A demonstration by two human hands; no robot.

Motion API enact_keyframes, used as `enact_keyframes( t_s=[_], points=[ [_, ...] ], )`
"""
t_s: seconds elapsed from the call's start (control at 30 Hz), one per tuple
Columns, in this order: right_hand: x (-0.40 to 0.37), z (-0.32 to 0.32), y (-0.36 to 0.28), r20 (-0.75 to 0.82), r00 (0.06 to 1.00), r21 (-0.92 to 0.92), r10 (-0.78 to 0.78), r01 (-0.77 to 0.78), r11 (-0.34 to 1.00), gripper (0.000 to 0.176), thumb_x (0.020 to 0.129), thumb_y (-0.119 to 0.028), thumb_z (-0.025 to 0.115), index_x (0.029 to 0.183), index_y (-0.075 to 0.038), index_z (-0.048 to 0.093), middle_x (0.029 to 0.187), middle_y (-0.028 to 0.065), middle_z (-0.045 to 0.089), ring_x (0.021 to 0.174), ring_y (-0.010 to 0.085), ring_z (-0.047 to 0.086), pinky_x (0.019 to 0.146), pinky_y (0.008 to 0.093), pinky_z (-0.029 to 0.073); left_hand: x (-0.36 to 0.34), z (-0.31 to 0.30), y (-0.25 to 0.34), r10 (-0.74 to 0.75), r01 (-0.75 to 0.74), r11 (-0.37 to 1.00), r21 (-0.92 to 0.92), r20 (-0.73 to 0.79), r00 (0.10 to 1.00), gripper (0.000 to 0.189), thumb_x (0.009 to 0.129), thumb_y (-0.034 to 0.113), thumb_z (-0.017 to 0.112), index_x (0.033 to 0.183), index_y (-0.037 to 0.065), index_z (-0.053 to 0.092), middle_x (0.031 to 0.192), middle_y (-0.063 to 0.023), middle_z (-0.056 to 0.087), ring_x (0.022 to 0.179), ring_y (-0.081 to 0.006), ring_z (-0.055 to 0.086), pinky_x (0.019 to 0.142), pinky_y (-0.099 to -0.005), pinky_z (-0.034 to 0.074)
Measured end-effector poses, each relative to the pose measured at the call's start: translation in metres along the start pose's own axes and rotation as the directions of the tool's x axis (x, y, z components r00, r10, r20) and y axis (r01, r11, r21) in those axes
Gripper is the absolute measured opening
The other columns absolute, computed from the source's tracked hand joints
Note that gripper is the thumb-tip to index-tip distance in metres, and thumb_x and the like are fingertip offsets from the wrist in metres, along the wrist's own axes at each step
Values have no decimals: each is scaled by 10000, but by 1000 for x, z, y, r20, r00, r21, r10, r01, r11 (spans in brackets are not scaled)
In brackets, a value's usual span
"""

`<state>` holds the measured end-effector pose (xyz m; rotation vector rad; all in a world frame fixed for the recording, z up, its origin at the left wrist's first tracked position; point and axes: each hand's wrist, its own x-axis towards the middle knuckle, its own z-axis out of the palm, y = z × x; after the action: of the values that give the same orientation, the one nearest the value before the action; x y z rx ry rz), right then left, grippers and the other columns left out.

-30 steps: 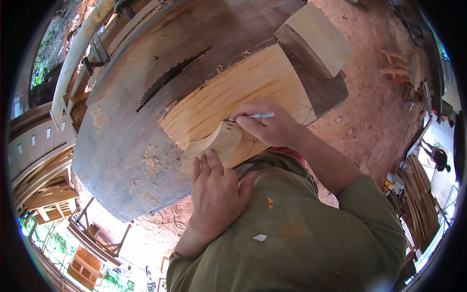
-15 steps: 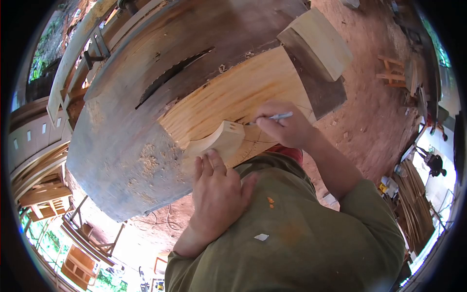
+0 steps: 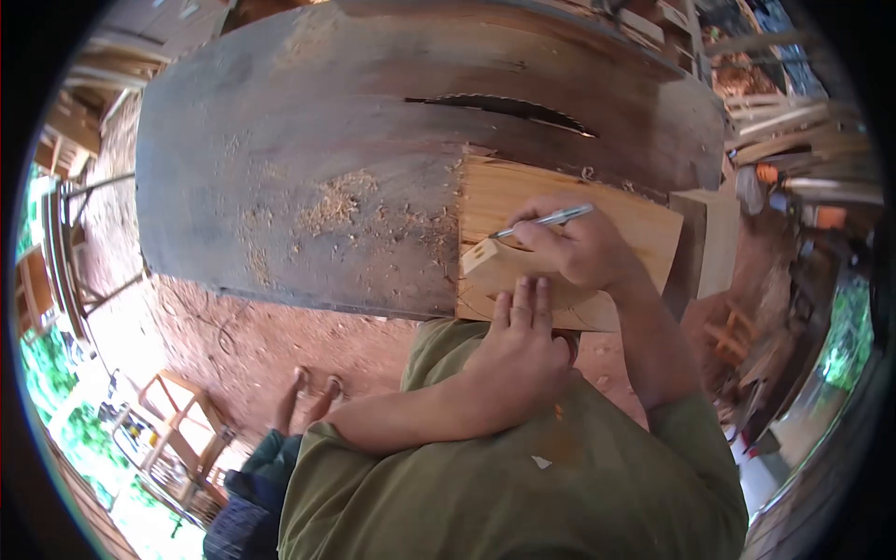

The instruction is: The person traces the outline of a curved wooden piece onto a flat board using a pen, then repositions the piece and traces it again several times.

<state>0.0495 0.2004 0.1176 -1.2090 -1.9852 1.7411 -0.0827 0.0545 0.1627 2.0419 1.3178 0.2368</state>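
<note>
Some outline seemed drawn, more remained: the left hand [image 3: 523,359] pressed a curved block [image 3: 495,266] flat onto the plank [image 3: 635,233], the right hand [image 3: 574,247] gripped a pen [image 3: 546,220] against its far edge.

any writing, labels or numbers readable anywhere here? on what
No text can be read anywhere in this view.
pen, held in the right hand: no print legible on its barrel.
board: only drawn curved lines, no letters or numbers.
shirt: a small white spot, too small to tell whether it is a label.
</note>
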Motion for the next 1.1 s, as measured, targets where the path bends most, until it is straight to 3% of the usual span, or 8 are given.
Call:
enact_keyframes(
  t_s=[0.07,0.2,0.3,0.37,0.47,0.67,0.77,1.1],
  points=[
    [14,6,-9,161,986,-20,39,-37,999,222,1000,-185,647,1070,4,739,884,88,726,824,175,658,762,348,519,-1,2,-1,43,-43,999,-27,-8,999,529,928,423,714,899,-104,734,1444,-521,455,1371,-675,467,1089,-716,449],
    [31,12,-19,253,955,-146,152,-118,982,247,1002,-220,642,1046,5,734,853,101,720,803,191,646,753,361,509,-3,-9,-3,55,-51,991,-122,31,998,565,921,464,720,908,-101,738,1454,-512,454,1387,-670,451,1091,-704,458],
    [39,17,-22,263,955,-83,138,-120,989,245,1001,-217,647,1020,14,726,846,111,714,808,187,643,760,357,504,-4,-11,-4,79,-69,987,-144,63,995,589,919,485,723,919,-104,739,1465,-504,452,1405,-667,431,1098,-696,460],
    [42,21,-22,271,954,-107,128,-102,989,284,998,-231,628,1042,31,729,860,195,719,805,275,680,785,404,524,-5,-13,-6,91,-78,984,-159,77,993,592,925,478,722,938,-113,739,1478,-500,442,1409,-671,420,1114,-698,443],
    [45,27,-16,292,944,-123,152,-121,985,236,998,-203,649,1016,20,722,838,104,706,802,164,628,754,353,499,-5,-15,-7,97,-80,982,-173,90,991,598,925,475,724,947,-122,734,1487,-501,430,1416,-675,407,1123,-704,432],
    [43,21,-25,231,956,-240,180,-123,963,209,985,-174,652,996,25,716,810,99,695,786,155,622,742,352,500,-4,-16,-8,97,-77,979,-190,101,990,590,917,479,731,945,-111,742,1493,-502,422,1427,-675,392,1126,-705,428],
    [43,17,-31,224,957,-149,184,-153,977,199,982,-168,647,975,19,714,796,102,686,776,166,624,740,355,501,-5,-16,-8,99,-80,978,-191,95,991,580,914,476,734,947,-103,749,1494,-502,419,1427,-680,388,1130,-706,422],
    [37,17,-24,178,972,-194,152,-117,974,214,977,-188,651,966,16,713,796,116,686,774,177,633,728,361,499,-5,-11,-9,108,-91,979,-180,89,990,573,931,477,726,950,-95,757,1495,-500,420,1411,-700,388,1127,-723,409]
  ],
)
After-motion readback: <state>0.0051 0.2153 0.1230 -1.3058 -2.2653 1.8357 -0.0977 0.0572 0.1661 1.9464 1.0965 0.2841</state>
